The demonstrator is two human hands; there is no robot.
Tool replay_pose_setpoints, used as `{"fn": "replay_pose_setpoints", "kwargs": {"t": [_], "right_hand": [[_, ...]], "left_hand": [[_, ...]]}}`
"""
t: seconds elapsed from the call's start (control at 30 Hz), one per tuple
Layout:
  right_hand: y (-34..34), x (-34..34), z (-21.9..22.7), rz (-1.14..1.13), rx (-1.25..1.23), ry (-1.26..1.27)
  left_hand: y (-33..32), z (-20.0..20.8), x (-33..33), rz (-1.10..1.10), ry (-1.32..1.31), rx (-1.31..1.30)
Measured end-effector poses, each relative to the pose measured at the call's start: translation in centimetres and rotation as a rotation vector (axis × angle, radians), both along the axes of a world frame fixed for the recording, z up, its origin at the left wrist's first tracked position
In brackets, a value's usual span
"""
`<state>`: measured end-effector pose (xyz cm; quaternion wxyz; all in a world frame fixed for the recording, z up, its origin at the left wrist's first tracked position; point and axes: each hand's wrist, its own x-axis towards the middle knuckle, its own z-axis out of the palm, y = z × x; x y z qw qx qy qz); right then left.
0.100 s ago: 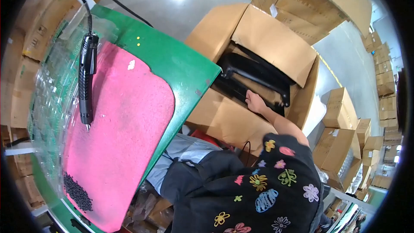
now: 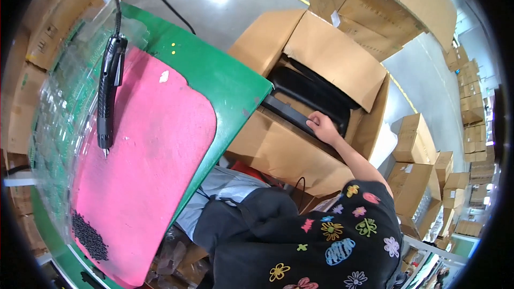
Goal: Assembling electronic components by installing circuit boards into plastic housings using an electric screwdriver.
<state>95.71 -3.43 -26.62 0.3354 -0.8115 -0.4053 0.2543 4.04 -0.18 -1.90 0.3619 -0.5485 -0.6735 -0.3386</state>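
Here, seen from beside the bench, the right hand reaches into the carton, its fingers drawn narrow on the upper edge of a black bar. The undersides of the fingers are hidden, so how firm the pinch is cannot be judged. The left hand lies outside the view; I cannot tell its state.

Possible faults: the hold sits toward the bar's right part, leaving a long stretch to the left without support; if lifted so, the bar could tip, its left end dropping, or it could twist out of the fingertips. That left end lies close to the corner of the green table; a leftward swing could knock it there and scuff the surface. On the far side rests a larger black panel, which might be rubbed or dragged if the two parts catch. The near flap could also snag the bar on a low pull toward the near side.

Orientation: the bar's long axis slants from far left to near right, roughly parallel to the near flap. Its left end points at the table corner; its right end runs beneath the hand and is partly masked. Which end is its front, I cannot say.
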Motion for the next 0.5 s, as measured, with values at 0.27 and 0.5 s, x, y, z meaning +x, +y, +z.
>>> {"fn": "replay_pose_setpoints", "kwargs": {"t": [0.27, 0.5], "right_hand": [[0.1, -4.4, 27.1, -0.263, 0.025, 0.214], [3.3, -9.9, 38.3, -0.177, 0.378, 0.226]], "left_hand": [[6.7, 0.0, 31.3, -1.481, -0.918, -0.368], [5.3, -1.1, 49.6, -1.884, -0.554, -1.121]]}}
